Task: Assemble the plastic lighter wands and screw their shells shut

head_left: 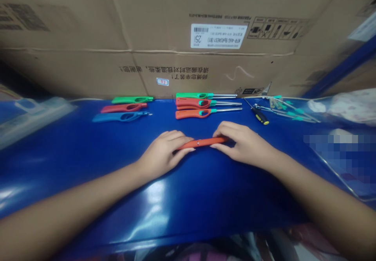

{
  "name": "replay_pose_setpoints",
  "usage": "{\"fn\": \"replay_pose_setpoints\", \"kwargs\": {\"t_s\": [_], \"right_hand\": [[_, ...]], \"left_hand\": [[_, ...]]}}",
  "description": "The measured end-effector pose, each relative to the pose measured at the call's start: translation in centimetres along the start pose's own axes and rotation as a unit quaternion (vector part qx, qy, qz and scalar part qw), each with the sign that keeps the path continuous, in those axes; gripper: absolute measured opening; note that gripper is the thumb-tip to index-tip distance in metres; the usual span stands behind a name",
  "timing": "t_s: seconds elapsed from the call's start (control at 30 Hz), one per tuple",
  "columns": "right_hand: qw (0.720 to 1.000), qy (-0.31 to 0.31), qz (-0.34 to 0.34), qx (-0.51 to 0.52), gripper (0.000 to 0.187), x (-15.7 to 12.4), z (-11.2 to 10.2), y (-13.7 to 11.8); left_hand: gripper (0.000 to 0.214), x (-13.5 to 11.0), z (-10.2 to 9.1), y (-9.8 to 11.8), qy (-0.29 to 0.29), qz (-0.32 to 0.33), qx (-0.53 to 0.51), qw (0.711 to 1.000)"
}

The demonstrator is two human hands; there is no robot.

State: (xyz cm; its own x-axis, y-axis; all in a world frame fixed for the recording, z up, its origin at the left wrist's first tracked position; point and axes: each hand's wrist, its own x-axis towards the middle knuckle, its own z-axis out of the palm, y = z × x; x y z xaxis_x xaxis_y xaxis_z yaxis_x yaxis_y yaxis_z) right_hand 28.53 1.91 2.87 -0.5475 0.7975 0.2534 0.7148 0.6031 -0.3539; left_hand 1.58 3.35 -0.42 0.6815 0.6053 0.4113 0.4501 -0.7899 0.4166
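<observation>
Both hands hold an orange lighter casing (pixel 202 142) level above the blue table, edge-on to me. My left hand (pixel 164 151) pinches its left end between thumb and fingers. At the other end, my right hand (pixel 242 143) grips it the same way, hiding the tip. Beyond it lie several long-necked lighters with metal tubes, among them an orange lighter (pixel 190 114) and a green lighter (pixel 190 95). Farther left rest three lighter bodies without long tubes: a green body (pixel 129 99), a red body (pixel 123 107) and a blue body (pixel 117 116).
A screwdriver (pixel 260 116) with a black and yellow handle lies back right, beside several metal tubes with teal ends (pixel 293 112). Large cardboard boxes (pixel 88 73) wall off the back. Plastic bags (pixel 35 116) lie at left, and a white patterned bag (pixel 352 106) at right.
</observation>
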Motion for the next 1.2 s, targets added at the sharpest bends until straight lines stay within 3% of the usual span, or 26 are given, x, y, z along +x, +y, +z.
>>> {"fn": "replay_pose_setpoints", "kwargs": {"t_s": [0.27, 0.43, 0.6, 0.7, 0.87, 1.03, 1.2], "right_hand": [[1.000, 0.014, -0.019, -0.008, 0.011, -0.3, -0.3, -0.3], [0.999, 0.018, -0.010, 0.035, 0.014, -0.2, -0.2, -0.2], [0.999, -0.024, -0.044, 0.005, 0.048, 0.0, 0.9, -0.1], [0.998, -0.024, -0.054, 0.001, 0.039, 0.1, 1.2, -0.1], [0.997, -0.042, -0.069, -0.017, 0.039, -0.1, 0.9, -0.4], [0.995, -0.046, -0.082, -0.020, 0.036, -0.1, 0.7, -0.6], [0.988, -0.024, -0.149, -0.027, 0.035, -0.2, 0.8, -1.0]], "left_hand": [[0.022, 0.1, -0.3, 0.4, 0.022, -0.005, -0.030, 0.999], [0.025, 0.2, 0.0, 0.4, 0.073, -0.083, -0.074, 0.991], [0.031, 0.3, 0.2, 0.3, 0.080, -0.161, -0.135, 0.974], [0.029, 0.4, 0.0, 0.5, 0.066, -0.130, -0.121, 0.982], [0.033, 0.3, -0.2, 0.4, 0.070, -0.057, -0.074, 0.993], [0.031, 0.0, -0.1, 0.1, 0.052, -0.034, -0.084, 0.995], [0.031, -0.2, 0.0, 0.0, 0.006, 0.006, -0.078, 0.997]]}}
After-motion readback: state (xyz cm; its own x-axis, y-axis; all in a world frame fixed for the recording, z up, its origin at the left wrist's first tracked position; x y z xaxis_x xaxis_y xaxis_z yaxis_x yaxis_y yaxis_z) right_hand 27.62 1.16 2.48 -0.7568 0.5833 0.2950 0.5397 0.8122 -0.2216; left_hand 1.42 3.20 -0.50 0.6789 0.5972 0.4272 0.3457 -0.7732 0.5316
